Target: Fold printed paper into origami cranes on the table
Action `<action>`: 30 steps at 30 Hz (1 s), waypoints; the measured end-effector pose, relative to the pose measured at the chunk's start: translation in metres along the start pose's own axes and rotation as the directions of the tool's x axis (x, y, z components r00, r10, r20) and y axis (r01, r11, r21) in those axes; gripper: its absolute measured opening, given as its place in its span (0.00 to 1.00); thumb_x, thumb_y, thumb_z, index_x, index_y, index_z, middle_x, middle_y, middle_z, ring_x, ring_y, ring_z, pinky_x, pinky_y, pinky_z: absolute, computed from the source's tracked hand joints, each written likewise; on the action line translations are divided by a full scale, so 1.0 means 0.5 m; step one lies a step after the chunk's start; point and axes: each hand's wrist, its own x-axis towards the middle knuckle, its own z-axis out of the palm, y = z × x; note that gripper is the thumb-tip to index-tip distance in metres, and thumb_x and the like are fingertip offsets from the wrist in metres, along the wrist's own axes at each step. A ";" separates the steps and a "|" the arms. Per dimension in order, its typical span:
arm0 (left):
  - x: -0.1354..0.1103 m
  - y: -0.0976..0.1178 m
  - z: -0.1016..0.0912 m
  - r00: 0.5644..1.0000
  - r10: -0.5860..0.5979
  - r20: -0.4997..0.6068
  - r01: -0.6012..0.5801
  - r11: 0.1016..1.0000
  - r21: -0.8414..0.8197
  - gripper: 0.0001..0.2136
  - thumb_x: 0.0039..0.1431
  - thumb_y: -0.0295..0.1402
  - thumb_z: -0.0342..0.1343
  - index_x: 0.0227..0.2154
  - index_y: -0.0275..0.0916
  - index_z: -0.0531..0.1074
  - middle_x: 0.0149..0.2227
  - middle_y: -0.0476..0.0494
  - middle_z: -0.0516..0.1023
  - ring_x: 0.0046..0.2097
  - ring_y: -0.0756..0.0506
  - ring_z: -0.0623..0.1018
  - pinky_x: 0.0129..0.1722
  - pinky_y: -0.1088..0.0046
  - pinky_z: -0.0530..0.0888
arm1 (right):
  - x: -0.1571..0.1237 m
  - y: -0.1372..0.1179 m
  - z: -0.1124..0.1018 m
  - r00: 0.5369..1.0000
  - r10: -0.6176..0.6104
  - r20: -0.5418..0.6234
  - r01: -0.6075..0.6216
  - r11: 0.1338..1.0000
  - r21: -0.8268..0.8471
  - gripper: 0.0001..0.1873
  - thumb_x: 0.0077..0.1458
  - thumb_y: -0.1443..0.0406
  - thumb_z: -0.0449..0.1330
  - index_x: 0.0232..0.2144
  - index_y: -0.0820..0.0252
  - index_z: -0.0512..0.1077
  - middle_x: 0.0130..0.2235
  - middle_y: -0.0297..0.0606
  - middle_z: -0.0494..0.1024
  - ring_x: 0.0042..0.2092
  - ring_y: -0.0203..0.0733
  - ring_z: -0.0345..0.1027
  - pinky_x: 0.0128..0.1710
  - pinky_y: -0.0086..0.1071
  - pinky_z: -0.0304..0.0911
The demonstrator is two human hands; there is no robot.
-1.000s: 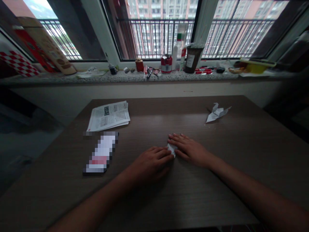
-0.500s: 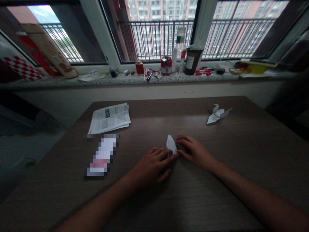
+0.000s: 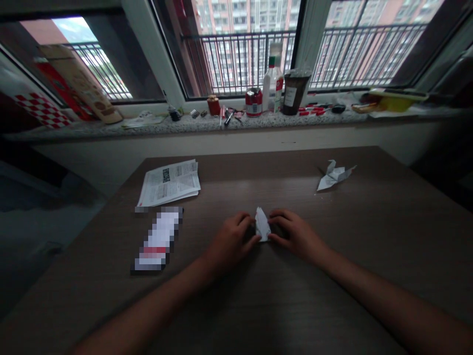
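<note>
A small folded piece of white paper (image 3: 262, 224) stands up on the dark wooden table (image 3: 332, 276) between my two hands. My left hand (image 3: 231, 241) pinches its left side with curled fingers. My right hand (image 3: 295, 234) pinches its right side, fingers bent. Both forearms reach in from the bottom of the view.
A finished folded paper figure (image 3: 334, 175) lies at the table's far right. A stack of printed sheets (image 3: 170, 182) and a blurred flat object (image 3: 157, 240) lie at the left. The windowsill (image 3: 207, 123) behind holds a can (image 3: 254, 102), bottle (image 3: 272, 83), dark cup (image 3: 293, 91) and small clutter.
The paper, pressed flat under both hands a second ago, was raised on edge. My left hand moved up beside it and both hands now pinch it.
</note>
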 end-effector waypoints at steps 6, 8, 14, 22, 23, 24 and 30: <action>0.012 -0.003 0.005 0.999 -0.022 -0.024 0.023 0.999 0.042 0.21 0.61 0.36 0.67 0.55 0.40 0.71 0.53 0.38 0.72 0.53 0.37 0.76 0.54 0.57 0.76 | -0.001 0.006 0.004 1.000 0.004 -0.018 -0.004 1.000 0.019 0.18 0.60 0.64 0.67 0.52 0.54 0.75 0.56 0.47 0.76 0.57 0.53 0.72 0.57 0.51 0.70; 0.008 -0.004 0.010 0.999 -0.015 -0.035 0.017 0.998 0.056 0.21 0.62 0.36 0.67 0.56 0.40 0.71 0.54 0.38 0.72 0.53 0.37 0.76 0.55 0.56 0.76 | -0.001 0.007 0.005 1.000 0.012 -0.015 -0.012 1.000 0.017 0.18 0.59 0.64 0.68 0.52 0.54 0.76 0.57 0.46 0.76 0.57 0.53 0.72 0.57 0.50 0.69; -0.003 -0.013 0.026 0.997 0.011 -0.081 -0.008 0.999 0.039 0.25 0.62 0.33 0.67 0.60 0.43 0.68 0.57 0.38 0.71 0.56 0.36 0.74 0.56 0.54 0.74 | 0.000 0.004 0.001 1.000 0.019 -0.002 -0.019 1.000 0.015 0.21 0.60 0.63 0.67 0.55 0.54 0.75 0.57 0.47 0.76 0.57 0.54 0.72 0.57 0.51 0.70; 0.003 -0.008 0.029 0.996 0.043 -0.081 -0.044 0.999 -0.016 0.21 0.60 0.28 0.68 0.53 0.44 0.70 0.52 0.41 0.76 0.53 0.37 0.76 0.53 0.54 0.74 | 0.000 0.007 0.001 1.000 -0.013 -0.014 0.013 0.999 0.035 0.23 0.60 0.64 0.67 0.58 0.51 0.73 0.57 0.46 0.75 0.57 0.54 0.71 0.58 0.53 0.69; 0.003 -0.008 0.030 0.996 0.046 -0.081 -0.047 0.999 -0.019 0.20 0.60 0.27 0.68 0.52 0.44 0.70 0.51 0.42 0.77 0.53 0.37 0.76 0.52 0.54 0.74 | 0.000 0.008 0.001 1.000 -0.015 -0.016 0.015 0.999 0.040 0.23 0.60 0.64 0.67 0.57 0.51 0.73 0.57 0.46 0.75 0.57 0.53 0.71 0.58 0.53 0.69; 0.002 -0.009 0.031 0.996 0.046 -0.082 -0.048 0.998 -0.027 0.20 0.59 0.27 0.68 0.51 0.44 0.70 0.50 0.42 0.78 0.52 0.37 0.77 0.52 0.54 0.74 | 0.000 0.008 0.001 1.000 -0.017 -0.019 0.018 0.999 0.047 0.23 0.60 0.65 0.67 0.57 0.51 0.73 0.57 0.46 0.75 0.58 0.53 0.71 0.58 0.52 0.69; 0.001 -0.011 0.025 0.994 -0.006 -0.109 -0.006 0.993 -0.114 0.26 0.57 0.27 0.69 0.57 0.43 0.68 0.50 0.42 0.79 0.51 0.38 0.78 0.53 0.55 0.74 | 0.003 -0.004 -0.006 0.999 -0.037 -0.022 0.038 0.997 0.073 0.17 0.60 0.66 0.67 0.50 0.53 0.72 0.54 0.44 0.75 0.56 0.50 0.70 0.56 0.48 0.68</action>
